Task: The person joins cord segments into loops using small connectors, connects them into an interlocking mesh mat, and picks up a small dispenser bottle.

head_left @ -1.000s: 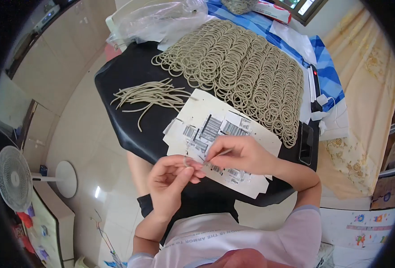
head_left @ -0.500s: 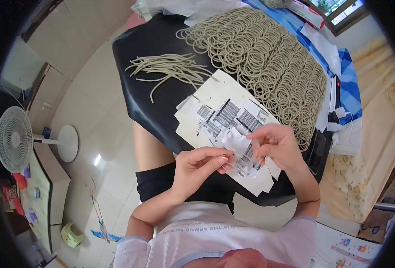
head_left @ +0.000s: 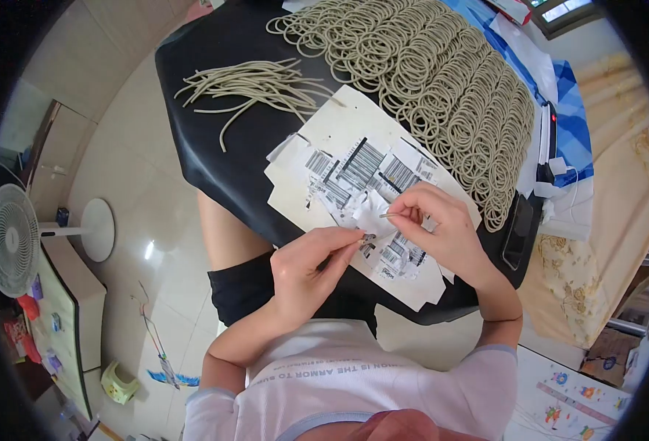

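Over the label-covered card (head_left: 359, 112), the left hand (head_left: 304, 278) is pinching a tiny, unidentifiable piece (head_left: 364, 237) and the right hand (head_left: 443, 231) a thin stub (head_left: 387, 214) near it, both apparently gripping lightly for fine control.

Over the label-covered cardboard (head_left: 343, 117), the right hand (head_left: 436, 224) pinches a thin piece (head_left: 387, 215); the left hand (head_left: 313, 268) pinches a tiny item (head_left: 369, 239), unclear. From the cardboard, loose cords (head_left: 254, 88) lie toward ten o'clock, rings (head_left: 427, 92) toward one.
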{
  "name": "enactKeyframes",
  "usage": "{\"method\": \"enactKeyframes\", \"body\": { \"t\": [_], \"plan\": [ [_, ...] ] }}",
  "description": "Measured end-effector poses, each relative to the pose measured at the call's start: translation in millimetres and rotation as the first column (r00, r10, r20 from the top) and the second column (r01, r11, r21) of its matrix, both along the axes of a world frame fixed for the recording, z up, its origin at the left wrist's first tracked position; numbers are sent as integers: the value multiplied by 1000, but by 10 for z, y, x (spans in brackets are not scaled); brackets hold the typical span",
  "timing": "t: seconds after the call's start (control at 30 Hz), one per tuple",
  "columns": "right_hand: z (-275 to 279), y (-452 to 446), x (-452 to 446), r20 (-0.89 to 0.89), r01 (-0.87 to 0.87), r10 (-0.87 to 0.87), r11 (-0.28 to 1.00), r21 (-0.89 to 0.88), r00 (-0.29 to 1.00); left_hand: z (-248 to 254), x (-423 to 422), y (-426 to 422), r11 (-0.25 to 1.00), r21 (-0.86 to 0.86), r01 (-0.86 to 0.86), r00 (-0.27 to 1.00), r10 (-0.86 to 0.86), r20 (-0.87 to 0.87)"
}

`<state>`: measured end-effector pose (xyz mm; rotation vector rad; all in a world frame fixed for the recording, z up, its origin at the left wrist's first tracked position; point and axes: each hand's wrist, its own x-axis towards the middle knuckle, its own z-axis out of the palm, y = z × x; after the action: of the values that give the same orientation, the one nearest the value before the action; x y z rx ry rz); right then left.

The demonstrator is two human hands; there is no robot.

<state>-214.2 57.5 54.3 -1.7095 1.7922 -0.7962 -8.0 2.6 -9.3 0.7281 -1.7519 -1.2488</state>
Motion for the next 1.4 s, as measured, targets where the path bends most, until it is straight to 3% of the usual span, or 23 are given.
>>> {"method": "enactKeyframes", "body": {
  "t": [0.07, 0.17, 0.87, 1.07, 1.23, 1.4],
  "plan": [
    [-40, 0, 30, -35, -8, 6, 998, -57, 999, 15, -21, -23, 992, -128, -1, 1000, -1, -15],
    [-109, 4, 41, -79, -30, 21, 993, -111, 997, -8, -21, -14, 988, -157, 3, 1000, 0, 18],
    [-232, -44, 72, -394, -145, 47, 964, -224, 918, -53, -36, -29, 988, -157, 4, 1000, -5, -7],
    [-241, -65, 91, -406, -161, 51, 957, -242, 912, -38, -33, -30, 991, -130, 10, 1000, -11, -11],
    [-232, -40, 102, -250, -75, 23, 977, -201, 968, 29, -4, -52, 998, -44, 48, 999, -49, -10],
    [-112, -2, 100, 143, -6, 22, 994, -110, 990, 84, 34, -91, 976, 172, 136, 988, -121, -97]
  ]
}}
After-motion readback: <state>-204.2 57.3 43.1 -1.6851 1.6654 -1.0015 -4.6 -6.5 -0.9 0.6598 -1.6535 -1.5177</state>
